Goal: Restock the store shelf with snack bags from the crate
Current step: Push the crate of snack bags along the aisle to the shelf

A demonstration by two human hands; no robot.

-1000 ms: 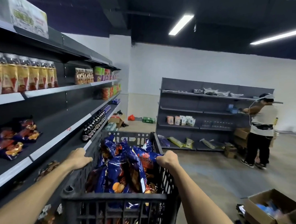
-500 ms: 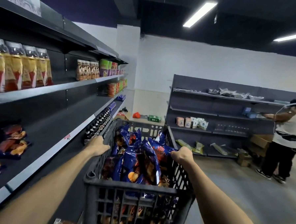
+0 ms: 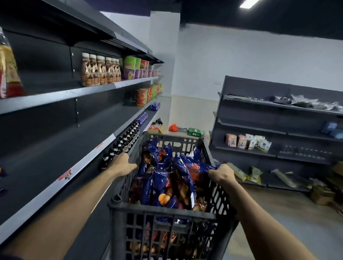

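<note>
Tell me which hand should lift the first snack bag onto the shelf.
Left, probably. The left hand grips the crate rim beside the shelf; the right hand grips the far rim. Both must release first.

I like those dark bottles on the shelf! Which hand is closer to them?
Left. The left hand grips the crate rim right beside the dark bottles; the right hand grips the crate's far rim, away from them.
</note>
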